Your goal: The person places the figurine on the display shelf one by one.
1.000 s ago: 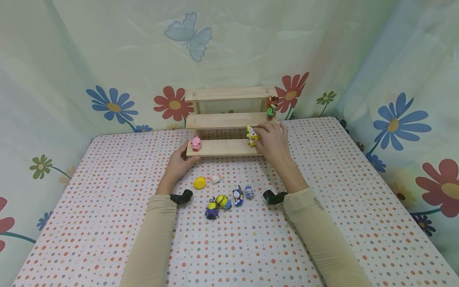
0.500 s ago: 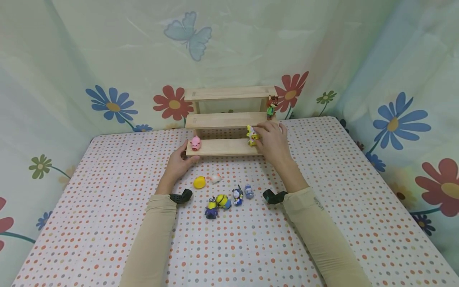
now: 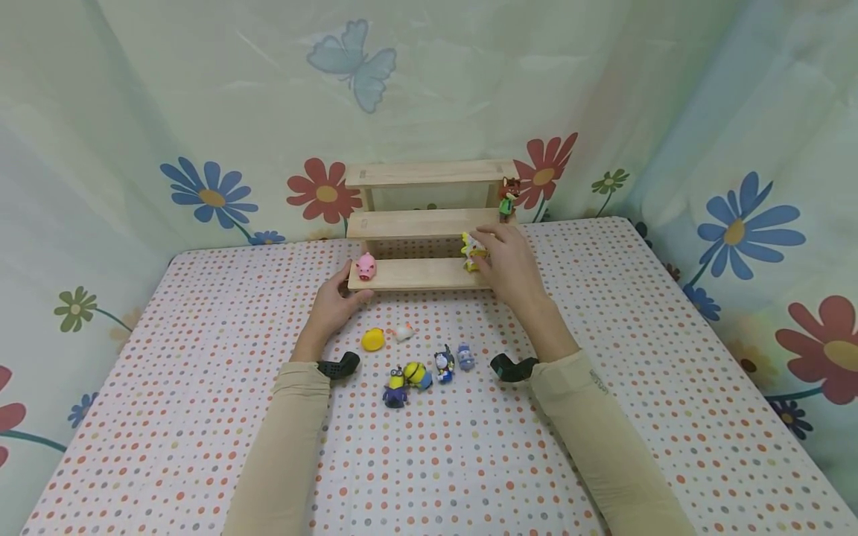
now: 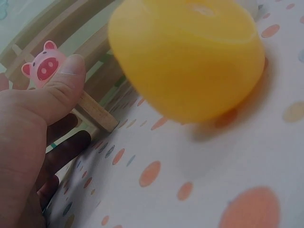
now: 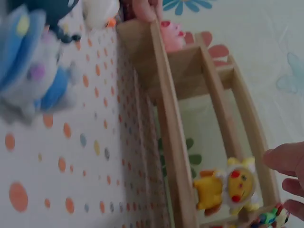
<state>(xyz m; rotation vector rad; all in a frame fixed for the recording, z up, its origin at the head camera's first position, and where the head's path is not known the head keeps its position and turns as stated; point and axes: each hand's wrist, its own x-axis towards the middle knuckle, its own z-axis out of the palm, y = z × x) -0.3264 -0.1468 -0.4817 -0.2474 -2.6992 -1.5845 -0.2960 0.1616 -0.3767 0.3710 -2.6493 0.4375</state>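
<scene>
My left hand (image 3: 332,301) grips the left end of the lowest board of a three-tier wooden shelf (image 3: 418,275); its thumb lies by a pink pig toy (image 3: 366,266) on that board. On the board's right part stands a yellow toy figure with a white hood (image 3: 468,257). My right hand (image 3: 515,269) is beside this figure. In the right wrist view, the visible fingers (image 5: 285,159) are extended and apart from the hooded figure (image 5: 241,184); the thumb is hidden there. A fox figure (image 3: 507,202) in green stands at the middle board's right end.
On the dotted tablecloth (image 3: 429,461), in front of the shelf, lie a yellow toy (image 3: 372,339), a small white toy (image 3: 403,333), two minion figures (image 3: 395,388), a dark blue and white figure (image 3: 445,366) and a pale blue figure (image 3: 465,356). A flowered curtain (image 3: 436,82) hangs behind.
My right fingers have loosened and lifted slightly away from the hooded figure, which stays standing on the lowest board. My left hand keeps its grip on the shelf.
</scene>
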